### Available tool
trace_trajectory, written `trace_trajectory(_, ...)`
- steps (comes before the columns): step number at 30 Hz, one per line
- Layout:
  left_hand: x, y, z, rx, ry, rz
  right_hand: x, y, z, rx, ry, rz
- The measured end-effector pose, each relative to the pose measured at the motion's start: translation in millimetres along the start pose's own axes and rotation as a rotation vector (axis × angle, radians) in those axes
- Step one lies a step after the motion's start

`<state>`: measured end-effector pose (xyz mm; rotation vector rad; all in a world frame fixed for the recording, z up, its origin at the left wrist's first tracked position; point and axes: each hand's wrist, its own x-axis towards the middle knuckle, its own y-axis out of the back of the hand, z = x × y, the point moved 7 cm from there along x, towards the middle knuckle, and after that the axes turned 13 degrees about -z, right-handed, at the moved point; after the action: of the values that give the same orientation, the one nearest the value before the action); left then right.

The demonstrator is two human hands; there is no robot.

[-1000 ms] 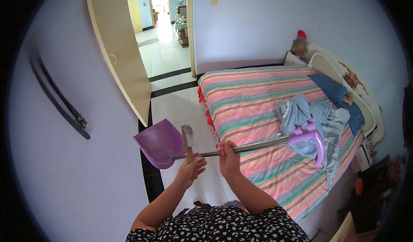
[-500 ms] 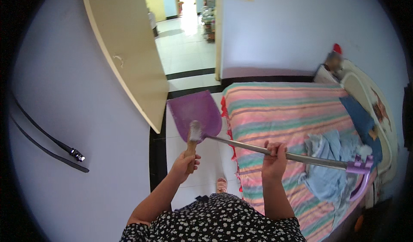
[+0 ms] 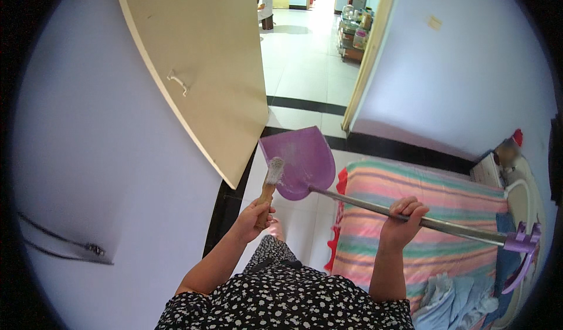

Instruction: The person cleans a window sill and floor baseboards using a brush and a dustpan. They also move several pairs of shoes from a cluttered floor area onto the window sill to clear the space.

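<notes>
**Shovel carried level past the open door, brush in the other hand**

The pale lilac wall (image 3: 99, 154) fills the left of the view, and the cream door (image 3: 199, 78) stands swung open against it, leaving the doorway free onto a white tiled floor (image 3: 305, 66) beyond. To the right lies the bed (image 3: 434, 213) under a striped cover of pink, green and yellow, close enough to the wall that only a narrow strip of floor runs between them; the person stands in that strip, facing the doorway.

Across this gap the shovel is held nearly level. Its metal shaft (image 3: 457, 229) runs from the purple grip (image 3: 522, 248) at the far right, over the bed, to the purple blade (image 3: 299, 161), which sits just in front of the door's lower edge with its hollow face turned up. Held this way, I judge, the long tool clears both bed and door, and anything on the blade stays put; pale dusty marks show on its face.

The right hand (image 3: 402, 218) is closed over the shaft from above, roughly midway, where the weight would balance. The left hand (image 3: 255, 218) is wrapped around the wooden handle of a small brush (image 3: 270, 183), held upright with its pale bristle head touching or just beside the blade's near edge.

A heap of light blue cloth (image 3: 457, 300) lies on the bed's near corner.
</notes>
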<state>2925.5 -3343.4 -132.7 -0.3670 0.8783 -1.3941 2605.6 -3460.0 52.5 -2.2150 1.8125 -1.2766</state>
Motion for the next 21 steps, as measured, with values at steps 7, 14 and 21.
trace_trajectory(7,160,43,100,-0.013,0.069,0.033,133,-25,124,-0.029,0.015,0.011)
trace_trajectory(14,320,39,202,-0.008,0.112,-0.071,248,-32,236,-0.093,-0.006,0.024)
trace_trajectory(21,480,48,262,-0.003,0.091,-0.012,395,-6,368,-0.074,-0.072,-0.075)
